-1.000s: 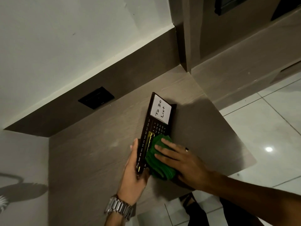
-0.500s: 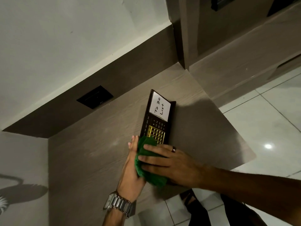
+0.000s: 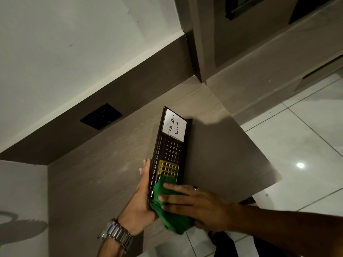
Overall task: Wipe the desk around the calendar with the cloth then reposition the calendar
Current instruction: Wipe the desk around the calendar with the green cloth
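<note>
A black desk calendar [image 3: 169,151] with a white "To Do List" note stands on the wood-grain desk [image 3: 104,179]. My left hand [image 3: 141,203] grips the calendar's near left edge, with a metal watch on the wrist. My right hand [image 3: 198,203] lies flat on a green cloth [image 3: 168,206], pressing it against the calendar's lower front and the desk near the front edge. The cloth hides the calendar's near end.
A black wall socket [image 3: 101,116] sits in the dark back panel to the left. A cabinet column [image 3: 200,43] rises at the desk's far right corner. White floor tiles [image 3: 297,141] lie beyond the desk's right and front edges.
The cloth under my right hand slid left across the calendar's lower front, then back toward me and the desk's front edge. My left hand kept its hold on the calendar.
</note>
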A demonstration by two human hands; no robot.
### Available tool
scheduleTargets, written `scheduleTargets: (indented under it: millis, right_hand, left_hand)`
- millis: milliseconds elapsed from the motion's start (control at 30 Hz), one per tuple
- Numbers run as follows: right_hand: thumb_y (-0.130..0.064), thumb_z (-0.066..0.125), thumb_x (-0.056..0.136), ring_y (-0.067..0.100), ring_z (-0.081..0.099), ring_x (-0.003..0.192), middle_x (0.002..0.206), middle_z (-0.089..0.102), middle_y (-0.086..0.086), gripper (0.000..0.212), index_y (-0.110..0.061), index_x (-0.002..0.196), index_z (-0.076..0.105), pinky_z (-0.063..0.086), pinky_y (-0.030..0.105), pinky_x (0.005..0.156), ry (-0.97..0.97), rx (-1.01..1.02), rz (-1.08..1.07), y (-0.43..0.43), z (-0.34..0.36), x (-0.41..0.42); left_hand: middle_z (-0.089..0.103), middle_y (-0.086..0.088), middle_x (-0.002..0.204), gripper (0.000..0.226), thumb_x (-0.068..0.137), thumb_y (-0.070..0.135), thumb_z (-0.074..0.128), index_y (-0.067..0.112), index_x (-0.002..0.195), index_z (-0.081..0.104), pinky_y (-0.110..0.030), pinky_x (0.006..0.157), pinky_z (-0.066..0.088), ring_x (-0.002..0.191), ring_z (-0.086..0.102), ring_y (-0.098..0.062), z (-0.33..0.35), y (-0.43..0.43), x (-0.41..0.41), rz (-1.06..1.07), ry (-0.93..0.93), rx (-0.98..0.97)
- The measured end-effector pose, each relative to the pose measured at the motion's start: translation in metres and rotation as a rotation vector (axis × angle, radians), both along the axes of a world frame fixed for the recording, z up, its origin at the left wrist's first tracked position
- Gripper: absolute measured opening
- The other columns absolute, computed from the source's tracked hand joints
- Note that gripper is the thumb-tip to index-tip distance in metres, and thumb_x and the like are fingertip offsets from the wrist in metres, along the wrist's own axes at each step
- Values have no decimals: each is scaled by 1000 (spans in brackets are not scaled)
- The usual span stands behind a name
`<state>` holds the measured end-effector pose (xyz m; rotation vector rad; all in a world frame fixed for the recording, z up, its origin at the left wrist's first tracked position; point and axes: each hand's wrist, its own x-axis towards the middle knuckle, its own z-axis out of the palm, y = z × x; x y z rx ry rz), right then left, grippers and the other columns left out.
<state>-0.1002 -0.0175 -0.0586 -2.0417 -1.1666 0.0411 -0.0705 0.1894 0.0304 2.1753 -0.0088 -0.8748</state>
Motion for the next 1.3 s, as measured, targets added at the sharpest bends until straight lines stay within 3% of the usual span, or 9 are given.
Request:
scheduleTargets:
  millis: [133,300,400,533,600,767,967,1167,1300]
  right_hand:
    - [-8,72,81,28,25,145,151,42,8,62,-7,139,51,42,51,104,-15,80,-66,-15,8,-3]
    - [-25,47,99,33,35,140,146,48,11,41,-5,135,53,44,52,100,8,257,-234,-36,28,12]
    - [-17,51,91,32,30,142,149,43,11,50,-9,140,44,42,55,101,2,239,-297,-37,31,33]
    - [-14,73,78,29,18,147,155,35,7,74,-14,145,42,33,52,110,-180,2,-169,-13,19,55]
    - [-4,81,72,33,31,142,148,46,10,71,-10,137,53,33,47,111,-293,-39,-157,-2,16,75]
    - [4,69,78,39,37,138,146,47,12,63,-11,137,54,43,52,102,-396,-104,-277,-26,24,149]
    - [-2,52,90,30,26,143,151,41,5,55,-18,142,48,34,55,109,-29,-80,-597,-53,33,203]
    - [3,56,83,29,21,144,156,33,4,71,-18,149,38,26,47,114,105,-239,-771,-49,-3,140]
    - [-4,75,75,34,40,135,143,52,4,62,-18,133,58,42,55,102,74,-274,-655,-27,-6,83]
  left_hand:
    - [-16,17,159,139,62,-15,72,75,126,-12,-72,105,30,149,-5,-23,3,0,2,57,83,-60]
    - [-9,24,157,114,77,2,68,61,138,-7,-59,117,24,149,-2,-12,-7,-10,-7,50,-194,27]
    - [5,10,161,93,86,0,57,42,145,0,-53,119,20,150,7,-16,-16,-18,-11,54,-367,91]
    - [40,-19,149,64,84,-5,60,7,142,34,-48,110,40,136,40,-39,-23,-16,-12,63,-405,160]
    - [53,-14,136,54,85,-1,60,11,134,42,-43,101,45,124,52,-36,-21,-15,-12,77,-420,195]
    - [29,-9,157,81,94,21,53,35,150,-3,-61,105,41,138,39,-32,-14,-22,-7,56,-338,193]
    - [29,-9,157,82,94,23,51,37,149,-8,-67,101,41,139,37,-36,-11,-27,-2,41,-321,203]
    - [29,-6,157,89,92,19,54,47,146,-11,-66,104,39,138,38,-34,-10,-28,-1,75,-312,206]
    - [31,-7,156,90,91,18,56,47,146,-10,-62,101,43,133,45,-33,-14,-26,-3,91,-313,219]
